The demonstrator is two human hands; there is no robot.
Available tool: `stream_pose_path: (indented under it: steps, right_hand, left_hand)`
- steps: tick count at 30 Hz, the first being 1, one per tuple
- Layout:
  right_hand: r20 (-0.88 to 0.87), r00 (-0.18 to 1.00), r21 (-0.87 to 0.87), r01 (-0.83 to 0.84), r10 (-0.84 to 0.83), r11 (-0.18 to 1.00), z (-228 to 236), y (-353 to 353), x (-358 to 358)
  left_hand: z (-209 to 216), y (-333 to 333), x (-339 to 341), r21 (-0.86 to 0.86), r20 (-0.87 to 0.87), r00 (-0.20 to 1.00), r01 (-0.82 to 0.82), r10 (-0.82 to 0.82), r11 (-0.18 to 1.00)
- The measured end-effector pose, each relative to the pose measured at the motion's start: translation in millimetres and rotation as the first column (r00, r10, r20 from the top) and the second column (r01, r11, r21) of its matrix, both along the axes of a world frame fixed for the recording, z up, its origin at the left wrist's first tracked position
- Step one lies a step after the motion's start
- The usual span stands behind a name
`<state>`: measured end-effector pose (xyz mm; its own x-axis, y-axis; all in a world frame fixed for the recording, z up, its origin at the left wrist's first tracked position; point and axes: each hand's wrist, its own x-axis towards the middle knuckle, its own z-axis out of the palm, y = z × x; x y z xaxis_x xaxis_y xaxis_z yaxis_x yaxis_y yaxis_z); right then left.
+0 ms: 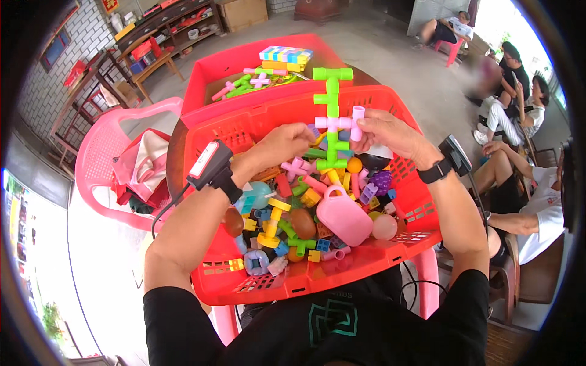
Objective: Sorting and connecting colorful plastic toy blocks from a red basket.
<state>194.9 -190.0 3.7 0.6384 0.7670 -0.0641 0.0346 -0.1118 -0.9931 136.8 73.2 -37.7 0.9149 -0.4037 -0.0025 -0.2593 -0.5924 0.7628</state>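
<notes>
My right hand [390, 134] grips a pink pipe connector [358, 124] on the side of an upright assembly of green toy pipe pieces [332, 97]. Pink tube parts cross the assembly's middle, and its lower end hangs over the red plastic basket [293, 283]. Left of the assembly and apart from it, my left hand [282, 141] is over the basket with its fingers curled together. Whatever those fingers hold, if anything, is hidden. Below the hands lie a pink toy case [345, 216], a yellow pipe piece [273, 223], a purple grape-like toy [380, 182] and several loose blocks.
Behind the basket stands a red box [207, 76] with more pipe pieces and a colourful block slab [285, 55]. A pink chair [91, 152] at left carries a bag [143, 161]. Several people sit along the right side. A cable runs from the device on my left wrist.
</notes>
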Motion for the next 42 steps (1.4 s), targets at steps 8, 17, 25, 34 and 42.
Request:
stream_pose_path:
  steps: [8, 17, 25, 34, 42]
  right_hand:
    - [-0.023, 0.999, 0.012, -0.035, 0.035, 0.999, -10, 16, -17]
    - [0.154, 0.988, -0.14, 0.045, -0.023, 0.989, -14, 28, -23]
    - [0.471, 0.882, -0.023, 0.028, -0.014, 0.999, 26, 1, -17]
    - [0.367, 0.928, -0.151, -0.002, 0.058, 0.989, 1, 20, -28]
    - [-0.089, 0.951, -0.252, -0.309, 0.296, 0.917, -2, 35, -47]
  left_hand:
    - [22, -18, -10, -0.911, -0.258, 0.889, -0.094, -0.378, 0.401]
    - [36, -35, -24, -0.806, -0.342, 0.92, -0.184, -0.19, 0.563]
    - [48, -30, -32, 0.059, 0.349, 0.934, 0.058, -0.075, 0.997]
    - [43, -49, -44, 0.293, 0.507, 0.853, -0.036, -0.124, 0.955]
    - [44, -59, -58, 0.365, 0.46, 0.866, 0.016, -0.195, 0.931]
